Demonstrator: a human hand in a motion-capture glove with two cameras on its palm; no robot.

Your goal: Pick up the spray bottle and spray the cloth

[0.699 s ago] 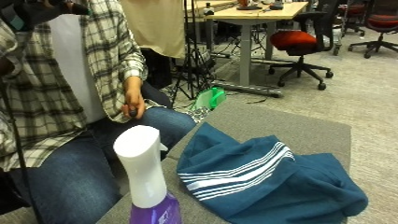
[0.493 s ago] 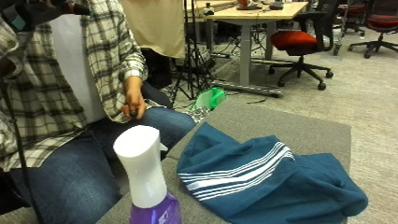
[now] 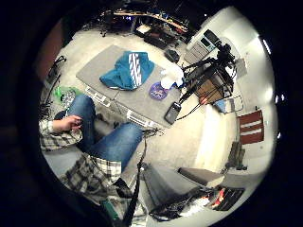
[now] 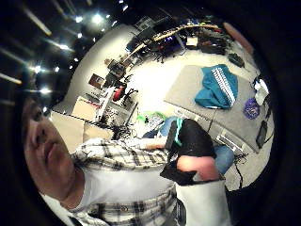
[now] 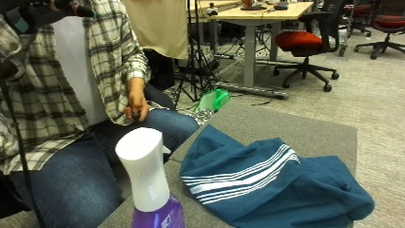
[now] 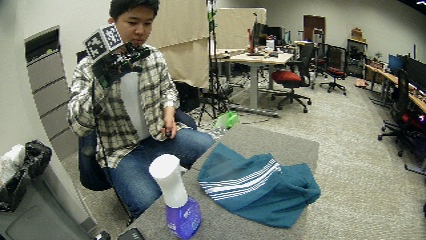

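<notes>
- An open flannel shirt (image 5: 110, 61) in a white, grey and dark plaid check, with long sleeves and buttoned cuffs.
- A plain white T-shirt (image 6: 131, 102) underneath, showing down the middle of the chest.
- Blue denim jeans (image 5: 82, 175), creased at the knee.
- A black fabric glove (image 4: 192, 141) with a thin teal edge on the right hand (image 6: 120, 61); the other hand (image 5: 135, 101) is bare.

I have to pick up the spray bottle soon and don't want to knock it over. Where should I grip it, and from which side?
Grip the spray bottle around its tall white neck, just below the rounded head; the purple base looks wider and harder to wrap. It stands upright on the table, with the blue cloth lying on its far side, so coming from the person's side probably keeps the right hand clear of the cloth.
</notes>
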